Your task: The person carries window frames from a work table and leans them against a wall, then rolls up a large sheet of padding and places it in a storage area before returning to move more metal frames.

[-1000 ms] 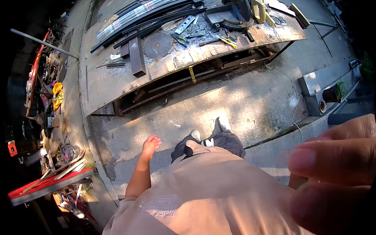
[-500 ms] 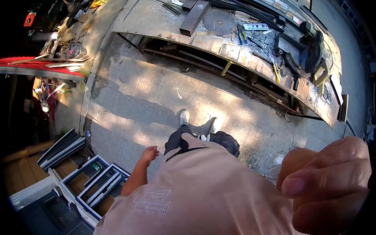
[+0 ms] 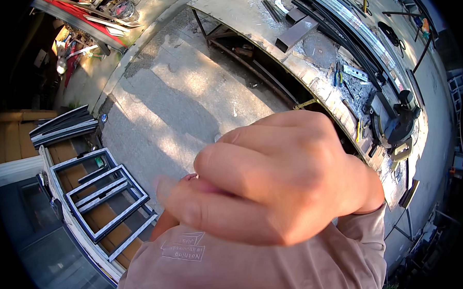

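The right hand, curled into a loose fist close to the camera, grips nothing visible, hiding the left hand and the legs beneath it.

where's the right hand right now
In the head view the right hand fills the centre, raised close to the camera with fingers curled, above the beige shirt and covering part of the long metal workbench.
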The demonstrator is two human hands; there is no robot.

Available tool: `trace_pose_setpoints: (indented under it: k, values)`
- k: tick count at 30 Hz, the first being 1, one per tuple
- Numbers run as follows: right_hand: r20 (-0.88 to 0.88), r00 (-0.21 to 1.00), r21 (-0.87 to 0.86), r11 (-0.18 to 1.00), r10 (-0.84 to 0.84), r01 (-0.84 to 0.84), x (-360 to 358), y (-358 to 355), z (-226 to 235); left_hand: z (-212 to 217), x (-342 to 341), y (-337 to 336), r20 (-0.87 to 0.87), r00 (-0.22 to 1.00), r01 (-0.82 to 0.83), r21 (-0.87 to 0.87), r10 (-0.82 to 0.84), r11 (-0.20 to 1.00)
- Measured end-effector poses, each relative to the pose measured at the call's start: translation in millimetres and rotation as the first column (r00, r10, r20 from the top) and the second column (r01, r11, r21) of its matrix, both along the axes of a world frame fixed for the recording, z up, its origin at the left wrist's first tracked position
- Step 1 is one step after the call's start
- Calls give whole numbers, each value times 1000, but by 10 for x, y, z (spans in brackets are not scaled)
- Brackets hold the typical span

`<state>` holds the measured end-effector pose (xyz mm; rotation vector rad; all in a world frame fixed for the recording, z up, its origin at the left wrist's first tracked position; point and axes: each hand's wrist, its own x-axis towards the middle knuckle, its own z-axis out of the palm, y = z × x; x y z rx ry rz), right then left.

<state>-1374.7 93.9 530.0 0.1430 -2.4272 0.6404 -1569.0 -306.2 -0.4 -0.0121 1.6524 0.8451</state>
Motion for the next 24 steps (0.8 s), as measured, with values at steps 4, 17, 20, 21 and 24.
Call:
trace_pose_setpoints:
  k: [4, 17, 20, 21, 24]
  values:
    - [423, 905, -37, 999, 49, -37, -657, 198, -1139, 155, -362, 17, 10, 998, -53, -160, 55, 986]
    - [938, -304, 13, 856, 169, 517, 1709, -539, -5320, 317, -1862, 142, -75, 968, -246, -106, 239, 963]
    - [925, -243, -57, 741, 291, 669, 1718, -586, -5295, 276, -2122, 293, -110, 951, -302, -117, 290, 946]
    - [927, -209, -75, 702, 310, 708, 1616, -544, -5258, 238, -2202, 352, -109, 948, -309, -114, 298, 944]
    - [938, -90, -138, 599, 333, 788, 1135, -203, -5226, 163, -2397, 645, -66, 966, -255, -122, 248, 959]
